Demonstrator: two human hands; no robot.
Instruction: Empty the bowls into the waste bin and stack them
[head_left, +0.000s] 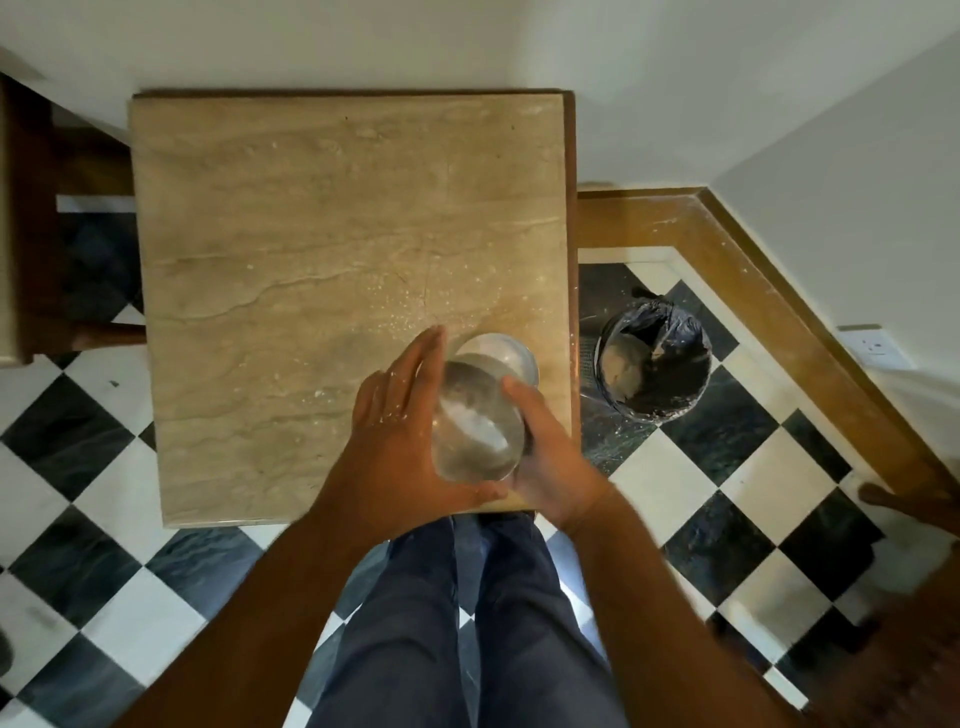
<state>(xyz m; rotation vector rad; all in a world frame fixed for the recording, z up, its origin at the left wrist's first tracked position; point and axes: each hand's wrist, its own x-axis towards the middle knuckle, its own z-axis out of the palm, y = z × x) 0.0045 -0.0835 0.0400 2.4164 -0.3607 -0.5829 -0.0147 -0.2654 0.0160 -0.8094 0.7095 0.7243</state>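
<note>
A shiny steel bowl (478, 421) is held between my two hands above the near right corner of the marble table (311, 234). My left hand (400, 426) presses its left side and my right hand (545, 457) cups its right side. White residue shows inside it. Just behind it a second steel bowl (501, 353) rests on the table, partly hidden by the held one. The waste bin (652, 364), lined with a black bag, stands on the floor to the right of the table.
White crumbs lie scattered on the table near the bowls. A wooden skirting runs along the wall at right, with a wall socket (872, 345). The floor is black and white checkered tile. My legs are below the table's near edge.
</note>
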